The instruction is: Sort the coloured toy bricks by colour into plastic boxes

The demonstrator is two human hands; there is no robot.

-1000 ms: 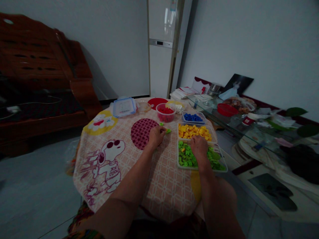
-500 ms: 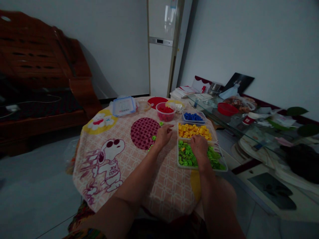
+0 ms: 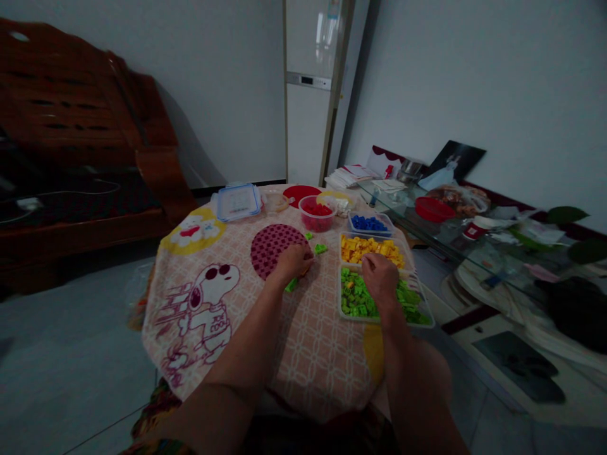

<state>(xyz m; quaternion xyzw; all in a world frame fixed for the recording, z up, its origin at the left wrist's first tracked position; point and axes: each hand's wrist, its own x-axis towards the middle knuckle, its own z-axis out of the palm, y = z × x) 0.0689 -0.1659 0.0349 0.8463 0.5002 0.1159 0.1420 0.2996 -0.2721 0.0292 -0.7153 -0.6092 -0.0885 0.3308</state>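
Over the right edge of the dark red checked round patch, my left hand is closed with curled fingers; what they hold, if anything, is hidden. Green plastic pieces lie around it: one green piece to its right, another beyond it, and some partly under the hand. My right hand hovers over a clear divided box, fingers pinched together, their contents too small to make out. Yellow pieces fill the box's far section and green pieces the near one.
Behind the box stand a tub of blue pieces and a round tub of red pieces. A blue-rimmed lid lies at the back left of the cloth-covered table. To the right is a cluttered glass table.
My left hand has moved left and slightly nearer, uncovering a green piece on the cloth. My right hand has barely shifted, staying above the box with its fingers pinched.
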